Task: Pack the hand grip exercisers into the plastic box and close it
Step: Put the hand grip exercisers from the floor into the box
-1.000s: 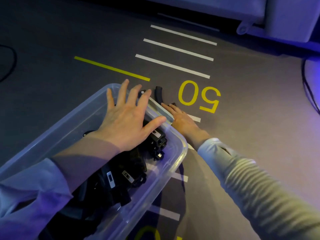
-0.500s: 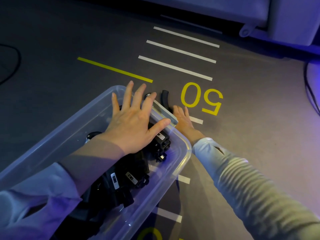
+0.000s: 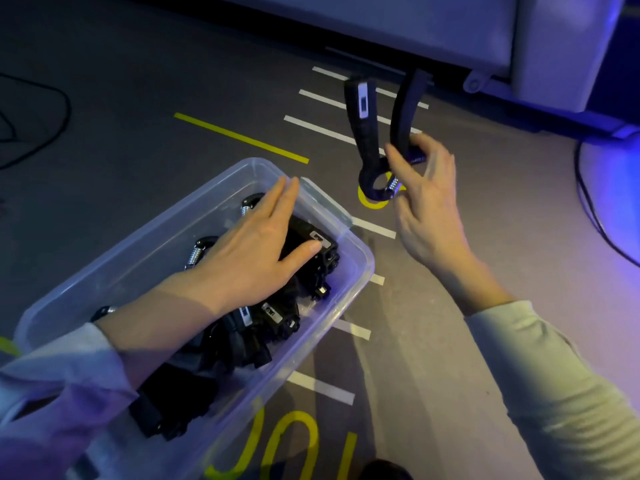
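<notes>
A clear plastic box (image 3: 360, 268) stands open on the floor at the lower left, holding several black hand grip exercisers (image 3: 277, 317) with silver springs. My left hand (image 3: 249, 258) lies flat on top of them, fingers spread, palm down. Beyond the box's far corner my right hand (image 3: 426, 209) holds one black hand grip exerciser (image 3: 363, 133) up in the air, pinching one handle near the spring, the two handles pointing up and away. No lid is visible.
The floor is grey carpet with white stripes (image 3: 318, 128), a yellow line (image 3: 242, 138) and yellow numerals (image 3: 277, 445). A pale cabinet or furniture base (image 3: 485, 32) runs along the top. Black cables lie at the far left (image 3: 52, 126) and far right (image 3: 588, 202).
My right hand was down on the floor beside the box, at an exerciser; it has now lifted that exerciser into the air. My left hand stays pressed on the ones in the box.
</notes>
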